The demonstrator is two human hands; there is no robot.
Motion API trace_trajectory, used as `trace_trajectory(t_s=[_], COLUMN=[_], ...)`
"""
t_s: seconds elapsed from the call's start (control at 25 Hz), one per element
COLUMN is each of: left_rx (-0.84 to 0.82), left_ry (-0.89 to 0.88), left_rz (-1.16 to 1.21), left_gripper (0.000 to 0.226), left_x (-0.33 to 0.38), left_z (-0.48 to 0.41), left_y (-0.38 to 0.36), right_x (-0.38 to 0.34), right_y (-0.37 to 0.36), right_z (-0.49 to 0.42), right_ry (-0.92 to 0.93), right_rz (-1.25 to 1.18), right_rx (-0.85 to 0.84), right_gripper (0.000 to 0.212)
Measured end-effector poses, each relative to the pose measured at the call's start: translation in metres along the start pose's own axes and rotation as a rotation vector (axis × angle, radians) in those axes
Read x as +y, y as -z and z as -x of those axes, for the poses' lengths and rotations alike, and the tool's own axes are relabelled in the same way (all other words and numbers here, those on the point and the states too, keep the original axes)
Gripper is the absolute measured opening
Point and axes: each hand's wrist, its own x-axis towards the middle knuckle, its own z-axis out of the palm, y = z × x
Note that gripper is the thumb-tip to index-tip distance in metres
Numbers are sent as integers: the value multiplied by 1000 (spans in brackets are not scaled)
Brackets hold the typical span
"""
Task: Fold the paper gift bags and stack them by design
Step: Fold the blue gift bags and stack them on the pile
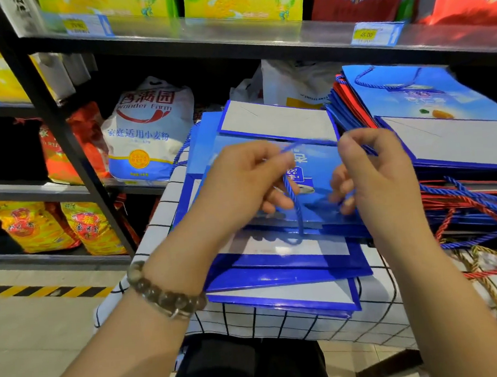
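In the middle of the frame, the left hand (241,183) has its fingers curled and pinches the blue cord handle (293,202) between thumb and forefinger. The right hand (379,172), just right of centre, is curled the same way and grips the other end of that cord. A blurred stretch of cord runs between the two hands, and another length drops from the left hand to the bag's edge below. A bead bracelet (163,296) sits on the left wrist.

Both hands hover over the top blue bag (317,171), which lies flat with its printed face up. It rests on the centre stack (283,274) of similar blue bags, whose white flaps show at the near and far ends. Just beside it, at the right of the frame, the right stack (461,147) holds blue and red bags laid flat, with blue, red and gold cords spilling off its near edge. Both stacks sit on a white checked cloth (166,212) that hangs over the front.

Behind them, a metal shelf (229,38) crosses the top of the frame and carries a price label (373,34) at the upper right. A white flour sack (147,128) stands at centre left. Yellow sacks (33,226) fill the lower left shelf, above black-and-yellow striped tape (41,291) on the floor.
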Motion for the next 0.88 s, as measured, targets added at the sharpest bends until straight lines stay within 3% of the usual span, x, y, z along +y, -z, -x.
trace_trajectory(t_s=[0.08, 0.16, 0.24, 0.28, 0.48, 0.56, 0.68, 0.8, 0.88], left_rx=[54, 68, 44, 34, 83, 158, 171, 3, -41], left_ry=[-41, -76, -90, -93, -81, -53, -12, 15, 14], left_rz=[69, 122, 107, 98, -24, -247, -759, -965, -1042], left_gripper=[22, 22, 22, 22, 22, 21, 26, 45, 74], left_x=[15, 24, 31, 31, 22, 5, -33, -53, -54], left_z=[-6, -15, -20, -23, -30, -30, -10, 23, 38], left_y=[6, 8, 9, 9, 20, 35, 56, 57, 56], right_x=[9, 11, 9, 8, 10, 9, 10, 16, 19], right_y=[5, 2, -7, -12, -30, -35, -42, -50, -57], right_z=[7, 14, 19, 19, 5, -3, -12, -16, -15], right_ry=[67, 44, -7, -10, 186, 188, -20, -63, -14], right_rz=[45, 155, 269, 264, 369, 382, 185, 181, 296], right_rx=[-88, -361, -588, -623, -489, -464, -446, -435, -484], right_gripper=[14, 32, 26, 18, 31, 25, 22, 26, 27])
